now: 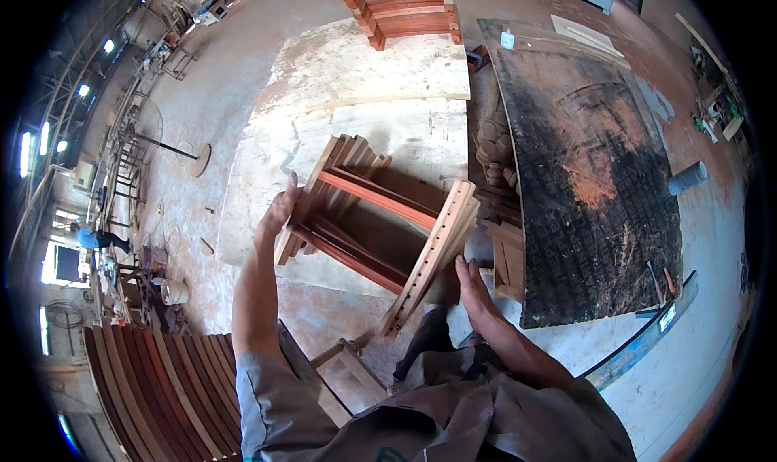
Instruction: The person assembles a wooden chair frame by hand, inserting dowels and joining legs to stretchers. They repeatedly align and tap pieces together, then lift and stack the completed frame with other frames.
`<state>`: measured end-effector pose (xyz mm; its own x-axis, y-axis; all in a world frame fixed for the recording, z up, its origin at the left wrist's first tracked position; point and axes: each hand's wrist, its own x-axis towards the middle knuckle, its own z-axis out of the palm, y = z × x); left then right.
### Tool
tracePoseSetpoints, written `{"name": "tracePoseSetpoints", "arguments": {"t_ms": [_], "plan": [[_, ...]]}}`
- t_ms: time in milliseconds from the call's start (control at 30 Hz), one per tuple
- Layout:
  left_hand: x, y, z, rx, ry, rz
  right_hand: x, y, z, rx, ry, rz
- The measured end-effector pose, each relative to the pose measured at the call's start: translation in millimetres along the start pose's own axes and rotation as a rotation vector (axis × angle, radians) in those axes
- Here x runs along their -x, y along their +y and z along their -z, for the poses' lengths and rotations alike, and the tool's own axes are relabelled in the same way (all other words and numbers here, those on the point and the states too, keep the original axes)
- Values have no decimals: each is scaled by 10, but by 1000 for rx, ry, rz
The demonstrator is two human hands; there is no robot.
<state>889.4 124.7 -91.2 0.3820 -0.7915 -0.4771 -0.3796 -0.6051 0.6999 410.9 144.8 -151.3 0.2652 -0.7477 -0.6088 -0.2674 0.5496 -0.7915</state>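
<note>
A stack of wooden frames (376, 197) stands tilted in front of me, with reddish crosspieces between paler side rails. The nearest right rail (429, 256) has a row of small holes along its face. At the stack's left side, my left hand (282, 207) is closed on the wood, its thumb upward and its other fingers partly hidden. My right hand (476, 290) is at the outer side of the right rail, its thumb along the edge; its remaining fingers are mostly hidden behind the wood.
Pale plywood sheets (267, 150) lie under the stack. Beyond stand more reddish frames (405, 9). A dark, dusty board (595, 187) is at the right, with a small bottle (507, 39) on it. Curved slats (162, 389) fill the lower left, and a fan (174, 149) stands further left.
</note>
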Motion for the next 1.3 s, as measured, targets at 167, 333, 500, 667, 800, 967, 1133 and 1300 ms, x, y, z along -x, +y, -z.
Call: {"name": "tracePoseSetpoints", "arguments": {"t_ms": [167, 333, 500, 667, 800, 967, 1133, 1300], "plan": [[-546, -375, 367, 407, -307, 38, -382, 442, -1, -375, -44, -233], [-931, -374, 53, 488, -605, 56, -693, 529, -113, -482, 172, -4], [-1251, -220, -208, 566, -679, 159, -700, 214, -229, -704, 34, -21], [-1228, -64, -392, 618, -705, 145, -638, 104, -414, -825, 98, -157], [-1192, -67, -436, 744, -696, 181, -830, 729, -534, -886, 128, -87], [-1225, -106, -427, 629, -715, 201, -865, 965, -637, -883, 188, -152], [-1256, -86, -403, 682, -721, 240, -855, 972, -627, -926, 188, -164], [-1430, -638, -500, 619, -655, -60, -795, 1016, -682, -968, 201, -162]]}}
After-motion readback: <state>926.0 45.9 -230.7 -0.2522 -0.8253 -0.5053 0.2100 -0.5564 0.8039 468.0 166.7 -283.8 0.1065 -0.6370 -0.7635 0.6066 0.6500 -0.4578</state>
